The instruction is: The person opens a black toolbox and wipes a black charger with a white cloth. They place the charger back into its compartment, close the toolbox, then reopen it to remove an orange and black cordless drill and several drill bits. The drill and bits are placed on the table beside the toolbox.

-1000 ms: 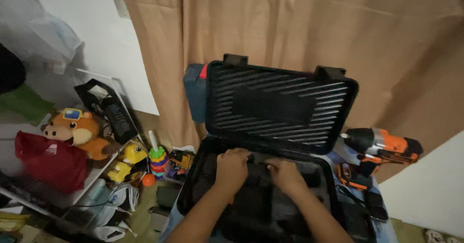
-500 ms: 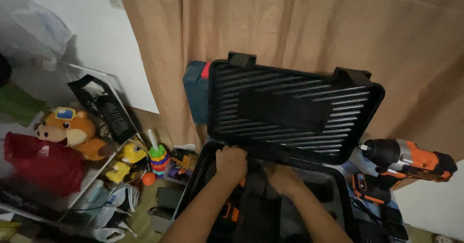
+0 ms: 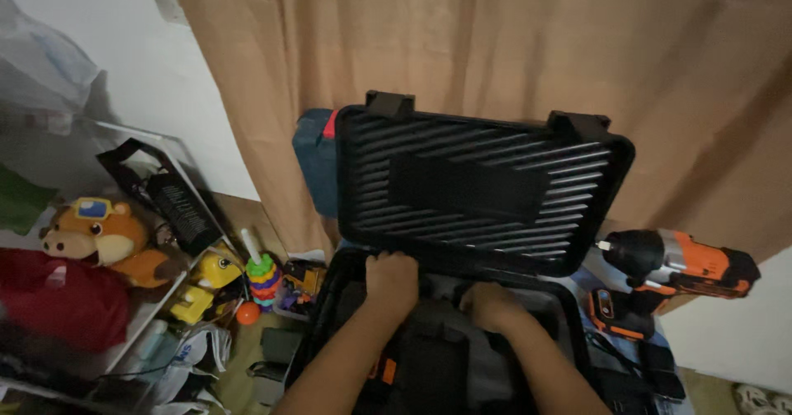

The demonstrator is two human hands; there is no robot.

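Black moulded plastic tool case [image 3: 346,316] is seen open in the lower centre, ribbed lid [image 3: 483,188] stood upright against the tan curtain [image 3: 495,44], two latch tabs on its top edge. Left hand [image 3: 392,281] is clenched over the case's back edge at the hinge line, knuckles up. Right hand [image 3: 488,305] is laid inside the case on dark grey padded contents; whether anything is gripped cannot be told. Orange accents are visible low in the case interior.

Orange-and-black cordless drill [image 3: 672,262] is lying just right of the case, nose towards the lid. Blue hard case [image 3: 315,159] is partly hidden behind the lid's left edge. Brown plush toy [image 3: 99,233] and red fabric [image 3: 62,304] are on the shelf at left; a coloured stacking-ring toy [image 3: 262,279] sits on the floor near the case.

Versus 0.5 s ago: hands are placed the same, left on the rear edge, right inside. Only the view has shifted slightly.
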